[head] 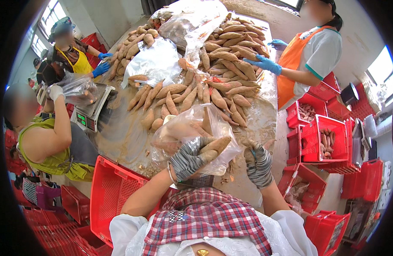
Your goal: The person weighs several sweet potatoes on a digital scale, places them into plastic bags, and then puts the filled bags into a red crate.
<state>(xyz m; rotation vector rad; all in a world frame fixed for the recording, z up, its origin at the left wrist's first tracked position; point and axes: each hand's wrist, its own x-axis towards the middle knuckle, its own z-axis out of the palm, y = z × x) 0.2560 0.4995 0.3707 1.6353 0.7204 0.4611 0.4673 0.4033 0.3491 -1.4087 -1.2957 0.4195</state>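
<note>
My left hand [190, 157], in a striped grey knit glove with tan fingers, is closed around sweet potatoes [217, 144] over a clear plastic bag. The bag [171, 131] holds more sweet potatoes and rests on a pale tray [220, 171] on a scale [199, 181], mostly hidden beneath it. To the right of the bag, my right hand [259, 164], gloved alike, is raised with bent fingers; part of a sweet potato [268, 144] shows just behind it, and whether the hand touches it I cannot tell. A large heap of sweet potatoes [228, 67] covers the table beyond.
A red crate [115, 192] stands against the table's near left edge. Another scale [92, 105] is at the left, beside a person in green [49, 137] holding a bag. People in a yellow apron [79, 62] and an orange apron [292, 70] stand across. Stacked red crates [324, 140] line the right.
</note>
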